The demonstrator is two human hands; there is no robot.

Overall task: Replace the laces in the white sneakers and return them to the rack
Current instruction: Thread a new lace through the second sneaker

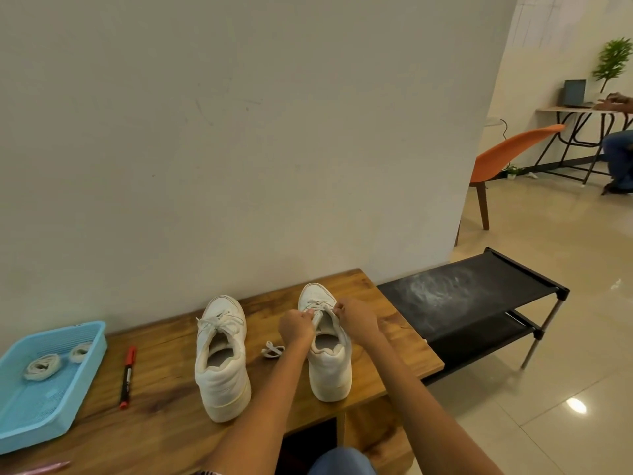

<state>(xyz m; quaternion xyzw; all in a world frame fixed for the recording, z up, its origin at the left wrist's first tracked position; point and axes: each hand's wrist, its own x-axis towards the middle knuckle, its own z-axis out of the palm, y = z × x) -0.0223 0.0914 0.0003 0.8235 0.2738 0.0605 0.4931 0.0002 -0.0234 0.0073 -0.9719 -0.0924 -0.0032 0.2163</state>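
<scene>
Right sneaker (pixel 329 351) lace (pixel 317 307) pinched between left grip (pixel 297 326), right grip (pixel 356 317).

One head-worn wide view looks forward and down, close over the wooden table (pixel 164 406) facing the wall (pixel 239 132).

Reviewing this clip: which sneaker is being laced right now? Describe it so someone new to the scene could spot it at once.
On the wooden table against the wall stand two white sneakers, heels toward the camera. The one being laced is the right sneaker, nearer the black shoe rack. Unlike the left sneaker, it has the left hand and right hand at its laces.
</scene>
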